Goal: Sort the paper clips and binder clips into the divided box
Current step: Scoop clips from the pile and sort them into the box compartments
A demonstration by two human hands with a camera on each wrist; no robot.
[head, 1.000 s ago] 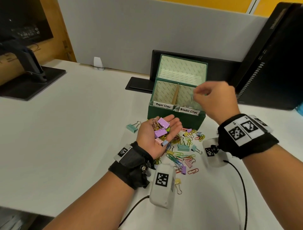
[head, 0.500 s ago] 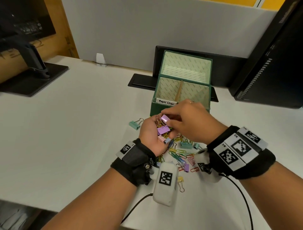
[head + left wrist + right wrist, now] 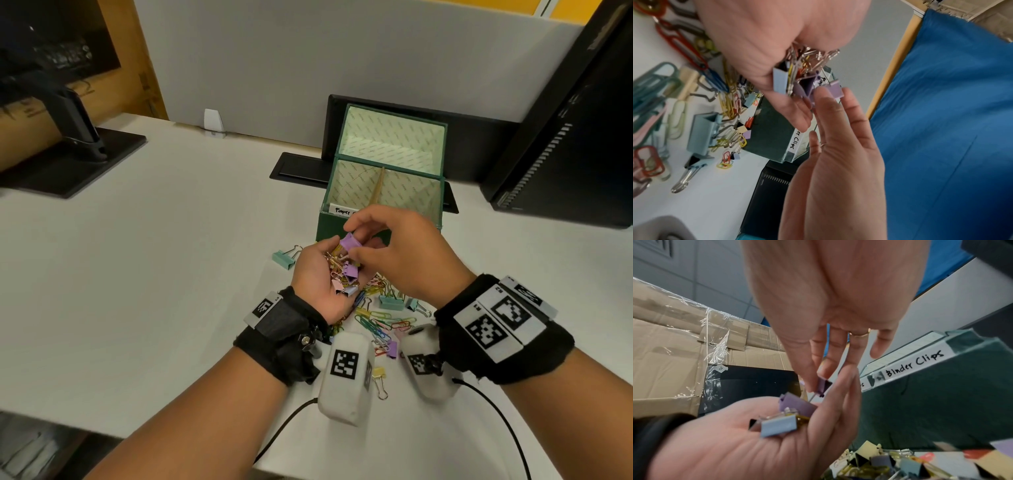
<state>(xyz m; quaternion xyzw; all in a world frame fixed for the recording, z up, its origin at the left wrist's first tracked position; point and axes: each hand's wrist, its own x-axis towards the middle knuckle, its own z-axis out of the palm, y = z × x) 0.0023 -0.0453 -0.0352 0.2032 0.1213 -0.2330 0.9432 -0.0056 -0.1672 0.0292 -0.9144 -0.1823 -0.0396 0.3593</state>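
1. The bench (image 3: 144, 260) carries everything, and the divided box (image 3: 346, 230) is my landmark on it; I keep both hands just in front of the box so each drop is a short reach
2. The divided box stands open with its lid tipped up behind, a partition splitting it into two labelled halves; the "Binder Clips" label (image 3: 914, 364) marks the half on my right, the one I judge this pick is for. I cannot tell from here what already lies inside
3. My left hand (image 3: 318, 279) is cupped palm up in front of the box, fingers loosely curled round a handful of mixed clips (image 3: 342, 274), serving as a tray so I can sort without bending to the bench
4. My right hand (image 3: 404, 253) hovers over that palm, thumb and forefinger clamped on one purple binder clip (image 3: 823, 385), the other fingers spread clear so they do not drag more clips along
5. The loose pile of clips (image 3: 380, 315) lies on the bench in front of the box, beneath my wrists, not yet sorted
6. A teal binder clip (image 3: 284, 258) sits alone to the left of the box's front, apart from the pile
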